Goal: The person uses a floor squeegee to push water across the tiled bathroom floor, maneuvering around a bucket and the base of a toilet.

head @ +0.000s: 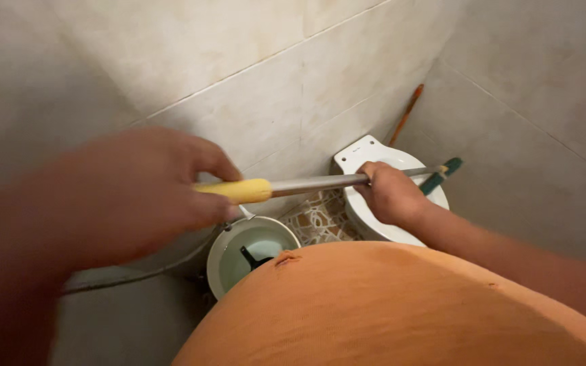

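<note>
A long metal pole [320, 181] with a yellow end sleeve [239, 190] is held across mid-frame. The left hand [137, 196], blurred at left, is closed around the sleeve; the right hand [391, 193] is wrapped shut on the shaft further down, likely for leverage. The green head [442, 174] is angled over the white toilet [367, 152] in the tiled corner. A bucket with water [252, 251] is set just below, beside an orange-handled stick [407, 114] leaned on the wall.

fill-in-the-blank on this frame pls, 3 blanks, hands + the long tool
1. The left hand grips the tool's ____ grip end.
2. The right hand holds the metal shaft over the white ____.
3. The bucket by the wall holds ____ and a dark scoop.

Missing words: yellow; toilet; water
</note>
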